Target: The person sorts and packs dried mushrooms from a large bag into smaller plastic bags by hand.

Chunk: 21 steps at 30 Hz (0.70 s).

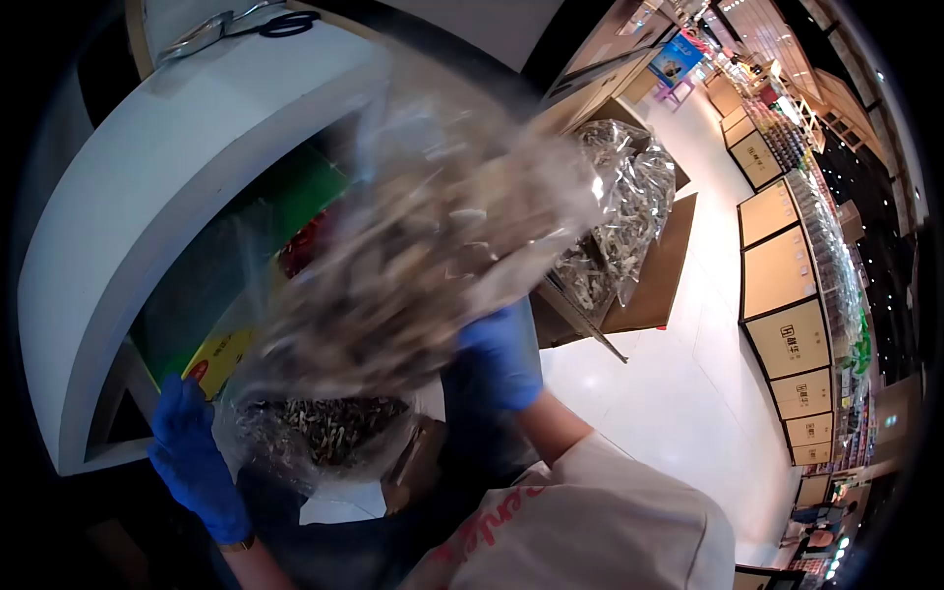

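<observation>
A large clear plastic bag of dried brownish strips, blurred by motion, hangs tilted across the middle of the head view. My right hand, in a blue glove, is closed on its lower right side; the fingers are partly hidden and smeared. Below is a second open plastic bag with dark and pale dried pieces inside. My left hand, also blue-gloved, is at this lower bag's left edge, fingers bent together and seemingly pinching the plastic. A yellow packet lies just beyond the left fingertips.
A curved white counter arches on the left, with scissors on top and a green panel within. At right stands an open cardboard box holding another bag of dried pieces. Stacked cartons line the aisle.
</observation>
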{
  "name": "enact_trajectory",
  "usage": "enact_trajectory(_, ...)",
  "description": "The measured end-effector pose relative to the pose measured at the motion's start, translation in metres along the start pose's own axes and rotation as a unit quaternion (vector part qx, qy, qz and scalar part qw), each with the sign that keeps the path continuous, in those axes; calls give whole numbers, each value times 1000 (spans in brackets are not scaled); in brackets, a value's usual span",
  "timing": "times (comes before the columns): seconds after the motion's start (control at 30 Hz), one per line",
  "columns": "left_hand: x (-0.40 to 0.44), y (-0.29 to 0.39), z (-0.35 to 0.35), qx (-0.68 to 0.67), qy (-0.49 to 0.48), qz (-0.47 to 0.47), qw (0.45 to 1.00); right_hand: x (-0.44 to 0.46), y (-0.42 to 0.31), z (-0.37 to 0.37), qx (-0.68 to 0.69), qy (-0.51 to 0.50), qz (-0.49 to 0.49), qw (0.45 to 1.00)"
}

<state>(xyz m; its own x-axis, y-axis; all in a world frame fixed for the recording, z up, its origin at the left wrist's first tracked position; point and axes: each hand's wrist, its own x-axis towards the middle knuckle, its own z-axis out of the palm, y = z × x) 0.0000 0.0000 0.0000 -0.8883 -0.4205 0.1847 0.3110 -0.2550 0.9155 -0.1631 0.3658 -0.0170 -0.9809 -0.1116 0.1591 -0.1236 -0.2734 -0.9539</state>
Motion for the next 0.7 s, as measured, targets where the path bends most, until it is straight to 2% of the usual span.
enact_trajectory(0.03,1,-3,0,-12,6,-11,1000,3,-4,3,-1,1,-5,1000)
enact_trajectory(0.13,0,-14,2,-19,0,-43,999,46,-91,-32,11,238,-32,971)
enact_trajectory(0.17,2,-15,1,-3,-12,-59,998,69,-107,-62,-35,254,-77,963)
enact_trajectory(0.23,3,-10,16,-7,-8,-80,997,105,-150,-97,-42,184,-116,975)
enact_trajectory(0.33,7,-17,25,-1,-5,-127,992,177,-191,-196,-192,248,-21,949)
enact_trajectory(0.37,7,-19,25,14,-3,-155,988,198,-196,-222,-241,251,39,936)
enact_trajectory(0.43,7,-26,28,36,8,-180,983,216,-190,-232,-350,465,2,813)
enact_trajectory(0.5,8,-25,32,56,22,-204,977,218,-180,-265,-542,357,-18,760)
enact_trajectory(0.53,8,-23,35,76,6,-217,973,228,-156,-292,-563,289,-70,771)
enact_trajectory(0.6,6,-21,41,95,-6,-232,968,218,-136,-274,-646,146,-139,736)
enact_trajectory(0.63,6,-19,43,89,0,-242,966,221,-122,-280,-711,90,-110,688)
enact_trajectory(0.7,9,-21,37,87,8,-255,963,217,-99,-281,-803,41,-123,582)
